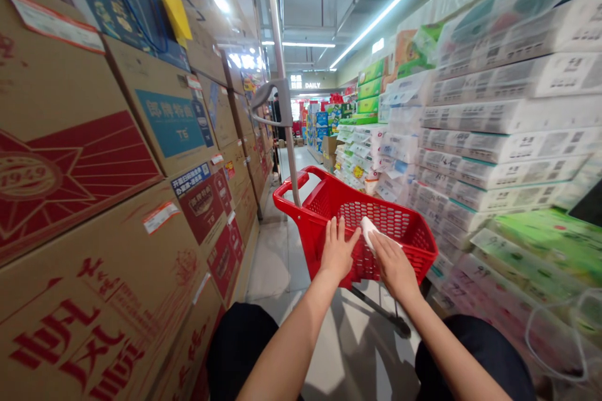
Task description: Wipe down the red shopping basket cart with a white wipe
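Basket point(399, 225), red: hands reaching its near rim.
Right hand point(392, 261) holding cloth point(369, 225); left hand point(337, 254) spreading wide; floor point(273, 266) running past left edge.

The red basket point(376, 200) stands on wheels in the aisle. The right hand point(392, 263) presses a white cloth point(369, 232) to its near side; the left hand point(336, 254) is at that side too, fingers spread. Left of the basket are stacked cardboard boxes point(108, 188); right of it, wrapped packs point(503, 131).
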`<state>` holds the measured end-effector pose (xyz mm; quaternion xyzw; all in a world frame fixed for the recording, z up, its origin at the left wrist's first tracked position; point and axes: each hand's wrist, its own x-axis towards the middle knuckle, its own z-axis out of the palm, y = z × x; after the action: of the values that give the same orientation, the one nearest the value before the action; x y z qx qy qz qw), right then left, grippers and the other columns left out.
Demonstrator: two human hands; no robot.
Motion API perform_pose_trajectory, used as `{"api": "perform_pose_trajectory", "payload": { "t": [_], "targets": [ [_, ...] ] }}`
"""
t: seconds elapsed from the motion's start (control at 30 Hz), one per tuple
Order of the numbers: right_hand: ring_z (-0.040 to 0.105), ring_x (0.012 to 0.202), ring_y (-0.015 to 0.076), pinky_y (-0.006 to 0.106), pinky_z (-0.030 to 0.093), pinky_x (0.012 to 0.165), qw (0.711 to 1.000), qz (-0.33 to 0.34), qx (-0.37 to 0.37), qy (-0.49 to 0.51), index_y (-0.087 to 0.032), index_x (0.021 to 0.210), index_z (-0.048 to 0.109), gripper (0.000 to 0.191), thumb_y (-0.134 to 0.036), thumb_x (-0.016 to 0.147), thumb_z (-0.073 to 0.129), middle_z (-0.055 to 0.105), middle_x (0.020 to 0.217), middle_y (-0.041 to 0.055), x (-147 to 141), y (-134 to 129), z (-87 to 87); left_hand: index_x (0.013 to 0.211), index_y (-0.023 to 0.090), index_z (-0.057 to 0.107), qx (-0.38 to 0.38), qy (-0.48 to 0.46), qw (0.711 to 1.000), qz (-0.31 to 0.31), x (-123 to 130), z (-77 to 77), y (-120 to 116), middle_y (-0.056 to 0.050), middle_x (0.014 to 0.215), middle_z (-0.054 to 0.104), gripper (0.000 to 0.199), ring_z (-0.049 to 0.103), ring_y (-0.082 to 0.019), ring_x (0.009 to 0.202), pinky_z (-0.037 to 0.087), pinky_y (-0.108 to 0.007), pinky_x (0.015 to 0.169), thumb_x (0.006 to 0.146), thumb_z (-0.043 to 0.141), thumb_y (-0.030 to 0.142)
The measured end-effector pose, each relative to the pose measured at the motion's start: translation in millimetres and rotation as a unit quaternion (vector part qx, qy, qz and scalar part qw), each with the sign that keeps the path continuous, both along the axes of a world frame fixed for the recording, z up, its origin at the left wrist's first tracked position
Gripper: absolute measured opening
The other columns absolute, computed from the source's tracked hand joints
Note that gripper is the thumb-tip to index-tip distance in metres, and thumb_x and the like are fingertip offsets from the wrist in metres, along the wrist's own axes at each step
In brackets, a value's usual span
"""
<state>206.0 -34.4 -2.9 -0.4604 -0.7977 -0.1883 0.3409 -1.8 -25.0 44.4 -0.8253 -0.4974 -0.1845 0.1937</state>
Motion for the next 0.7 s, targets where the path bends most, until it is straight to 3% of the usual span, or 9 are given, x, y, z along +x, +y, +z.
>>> {"api": "perform_pose_trajectory", "payload": {
  "t": [0.2,0.3,0.4,0.53,0.7],
  "targets": [
    [0.061,0.126,0.0269,0.049,0.045,0.112,0.997,-0.065,-0.027,0.013,-0.022,0.156,0.043,0.058,-0.021,0.099,0.038,0.063,0.142,0.0116,90.6,-13.0,-4.3,0.159,0.028,0.037,-0.003,-0.013,1.000,-0.014,-8.0,3.3,2.4,-0.013,0.173,0.014,0.088,0.011,-0.045,0.157,0.013,-0.067,0.125,0.080,0.076,0.029],
    [0.063,0.121,0.0266,0.047,0.047,0.109,0.995,-0.093,-0.033,0.030,-0.020,0.150,0.051,0.051,-0.025,0.102,0.035,0.067,0.135,0.0118,111.4,-16.1,-8.2,0.159,0.028,0.039,-0.015,-0.018,1.000,-0.015,-8.4,7.2,3.2,-0.012,0.173,0.014,0.088,0.011,-0.046,0.157,0.013,-0.068,0.124,0.079,0.076,0.031],
    [0.063,0.120,0.0264,0.047,0.047,0.109,0.994,-0.104,-0.030,0.035,-0.019,0.148,0.053,0.050,-0.023,0.101,0.035,0.068,0.134,0.0112,106.7,-18.0,-9.6,0.158,0.029,0.040,-0.021,-0.032,0.999,-0.022,-11.9,10.1,7.2,-0.012,0.173,0.013,0.087,0.008,-0.047,0.157,0.013,-0.068,0.124,0.079,0.076,0.037],
    [0.062,0.123,0.0267,0.048,0.044,0.113,0.995,-0.095,-0.020,0.021,-0.020,0.154,0.046,0.055,-0.021,0.100,0.038,0.065,0.139,0.0110,78.1,-28.8,-10.4,0.157,0.032,0.041,-0.017,-0.078,0.997,0.003,-17.5,9.3,19.4,-0.009,0.173,0.017,0.076,0.009,-0.044,0.157,0.013,-0.067,0.125,0.087,0.068,0.046],
    [0.052,0.139,0.0252,0.049,0.042,0.118,0.999,-0.048,-0.013,0.019,-0.023,0.164,0.028,0.070,-0.009,0.096,0.036,0.051,0.155,0.0099,33.5,-47.5,-17.0,0.158,0.012,0.038,-0.042,-0.103,0.992,0.060,-4.5,-3.0,21.8,-0.017,0.168,0.027,0.072,0.017,-0.041,0.157,0.014,-0.061,0.127,0.098,0.052,0.048]
  ]
}}
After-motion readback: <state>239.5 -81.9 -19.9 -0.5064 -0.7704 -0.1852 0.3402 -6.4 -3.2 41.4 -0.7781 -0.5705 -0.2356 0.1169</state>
